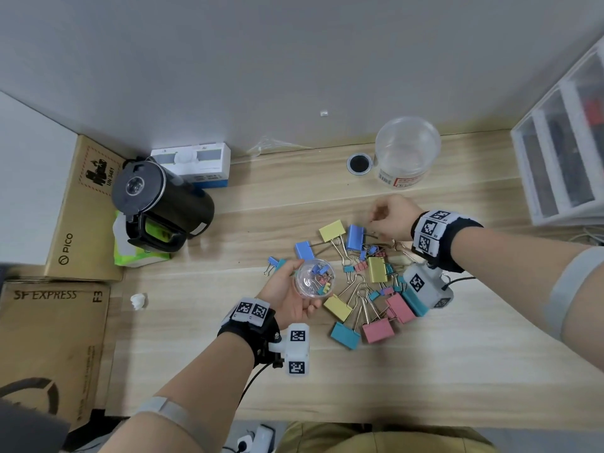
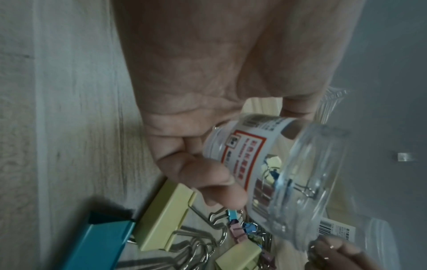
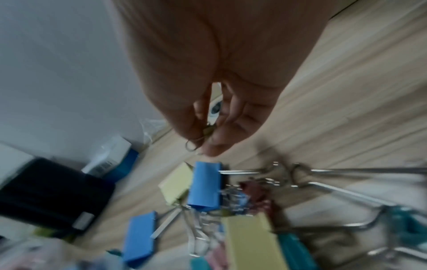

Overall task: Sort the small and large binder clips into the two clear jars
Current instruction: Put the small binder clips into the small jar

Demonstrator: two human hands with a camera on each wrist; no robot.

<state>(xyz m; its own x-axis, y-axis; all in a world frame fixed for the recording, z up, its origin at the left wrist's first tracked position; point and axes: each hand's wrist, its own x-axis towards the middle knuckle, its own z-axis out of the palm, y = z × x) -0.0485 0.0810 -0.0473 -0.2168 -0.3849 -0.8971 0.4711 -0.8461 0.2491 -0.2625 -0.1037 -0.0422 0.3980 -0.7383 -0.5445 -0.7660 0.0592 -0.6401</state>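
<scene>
My left hand point(image 1: 287, 295) grips a small clear jar point(image 1: 314, 278) that is tilted toward the pile, with several small clips inside; the left wrist view shows its labelled wall point(image 2: 265, 164) between fingers and thumb. A pile of large and small binder clips point(image 1: 362, 282) in blue, yellow, pink and teal lies on the wooden desk point(image 1: 457, 354). Above the pile's far edge, my right hand point(image 1: 390, 217) pinches a small clip point(image 3: 208, 132) by its wire handles. A larger clear jar point(image 1: 407, 152) stands upright at the back right, apart from both hands.
A black kettle point(image 1: 157, 204) sits at the left over a green pack, with cardboard boxes point(image 1: 81, 210) beside it. A white-blue box point(image 1: 199, 165) leans on the wall. A white drawer unit point(image 1: 565, 142) fills the right edge. A round cable hole point(image 1: 359, 163) lies near the large jar.
</scene>
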